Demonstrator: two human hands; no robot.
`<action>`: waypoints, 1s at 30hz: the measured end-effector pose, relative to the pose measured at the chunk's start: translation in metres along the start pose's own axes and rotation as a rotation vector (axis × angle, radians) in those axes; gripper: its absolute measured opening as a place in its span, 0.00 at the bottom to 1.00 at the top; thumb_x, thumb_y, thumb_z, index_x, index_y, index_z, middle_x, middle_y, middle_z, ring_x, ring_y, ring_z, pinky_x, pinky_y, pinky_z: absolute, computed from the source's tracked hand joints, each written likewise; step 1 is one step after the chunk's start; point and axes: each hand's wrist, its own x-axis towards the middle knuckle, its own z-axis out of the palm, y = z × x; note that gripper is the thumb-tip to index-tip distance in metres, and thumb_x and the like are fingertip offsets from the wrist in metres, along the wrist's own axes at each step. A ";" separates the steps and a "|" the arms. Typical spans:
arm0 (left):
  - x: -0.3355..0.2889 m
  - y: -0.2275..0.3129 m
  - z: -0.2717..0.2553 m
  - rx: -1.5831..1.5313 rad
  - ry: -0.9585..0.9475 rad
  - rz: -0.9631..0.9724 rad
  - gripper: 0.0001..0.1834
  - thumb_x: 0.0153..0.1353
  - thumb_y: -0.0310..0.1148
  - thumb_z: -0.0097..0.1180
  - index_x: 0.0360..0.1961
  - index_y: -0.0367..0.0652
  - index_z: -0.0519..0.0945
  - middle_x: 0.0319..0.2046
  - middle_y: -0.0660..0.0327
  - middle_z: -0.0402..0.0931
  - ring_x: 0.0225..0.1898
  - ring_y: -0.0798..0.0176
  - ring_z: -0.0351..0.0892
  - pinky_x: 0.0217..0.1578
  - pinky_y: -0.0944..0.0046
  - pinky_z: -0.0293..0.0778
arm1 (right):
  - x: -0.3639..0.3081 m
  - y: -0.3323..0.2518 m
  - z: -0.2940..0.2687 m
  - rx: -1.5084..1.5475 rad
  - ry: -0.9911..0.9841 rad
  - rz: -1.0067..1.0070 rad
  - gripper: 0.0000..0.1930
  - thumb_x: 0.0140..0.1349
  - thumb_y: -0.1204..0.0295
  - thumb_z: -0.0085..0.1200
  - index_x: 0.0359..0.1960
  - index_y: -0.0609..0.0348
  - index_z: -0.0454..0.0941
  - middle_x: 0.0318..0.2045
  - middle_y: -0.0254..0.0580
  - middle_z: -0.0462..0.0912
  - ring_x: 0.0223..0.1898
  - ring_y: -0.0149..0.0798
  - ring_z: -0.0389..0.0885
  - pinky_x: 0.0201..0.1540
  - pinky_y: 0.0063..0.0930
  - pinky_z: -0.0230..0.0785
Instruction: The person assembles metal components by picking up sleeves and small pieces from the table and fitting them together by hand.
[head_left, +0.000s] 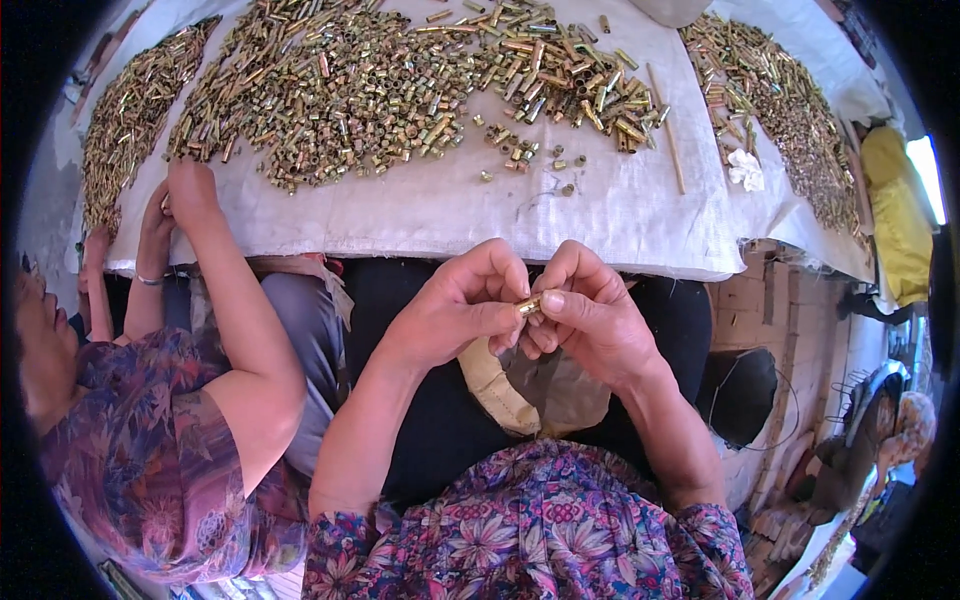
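Note:
My left hand (455, 310) and my right hand (585, 315) meet over my lap, just in front of the table edge. Between their fingertips they pinch one small brass tube (528, 305). An open tan cloth bag (530, 390) lies in my lap right under the hands. Large heaps of similar brass tubes (350, 80) cover the white woven sheet (430, 215) on the table ahead. A few loose tubes (520, 150) lie nearest to me.
A person in a floral top sits at my left; their hand (190, 190) rests at the heap's edge. A thin wooden stick (666, 130) and crumpled white paper (745, 170) lie at right. Brick wall and a yellow cloth (895, 220) are further right.

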 end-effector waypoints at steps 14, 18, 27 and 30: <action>-0.149 -0.015 0.035 0.830 0.782 0.064 0.07 0.55 0.20 0.58 0.35 0.37 0.75 0.28 0.64 0.73 0.28 0.73 0.72 0.30 0.71 0.69 | -0.019 0.015 -0.029 -0.752 0.247 -0.156 0.09 0.63 0.73 0.56 0.41 0.63 0.72 0.26 0.32 0.76 0.27 0.23 0.75 0.31 0.19 0.69; -0.238 -0.068 0.031 0.888 1.222 -0.100 0.01 0.58 0.22 0.54 0.30 0.37 0.74 0.23 0.65 0.71 0.24 0.73 0.68 0.27 0.72 0.66 | -0.048 0.029 -0.032 -0.879 0.258 -0.083 0.08 0.63 0.72 0.57 0.40 0.63 0.74 0.27 0.29 0.75 0.26 0.21 0.73 0.30 0.18 0.68; -0.140 0.003 0.126 1.070 1.106 -0.391 0.03 0.60 0.25 0.52 0.29 0.37 0.74 0.24 0.62 0.72 0.24 0.69 0.70 0.27 0.70 0.65 | -0.117 0.036 -0.030 -0.895 0.097 0.071 0.07 0.63 0.73 0.56 0.35 0.64 0.75 0.25 0.31 0.76 0.28 0.20 0.72 0.31 0.19 0.68; -0.177 -0.021 0.105 1.086 1.031 -0.445 0.04 0.61 0.25 0.51 0.29 0.37 0.74 0.25 0.61 0.73 0.24 0.69 0.70 0.27 0.69 0.66 | -0.145 0.044 -0.033 -0.864 0.088 0.174 0.07 0.62 0.73 0.57 0.35 0.65 0.76 0.25 0.32 0.78 0.30 0.22 0.74 0.33 0.20 0.69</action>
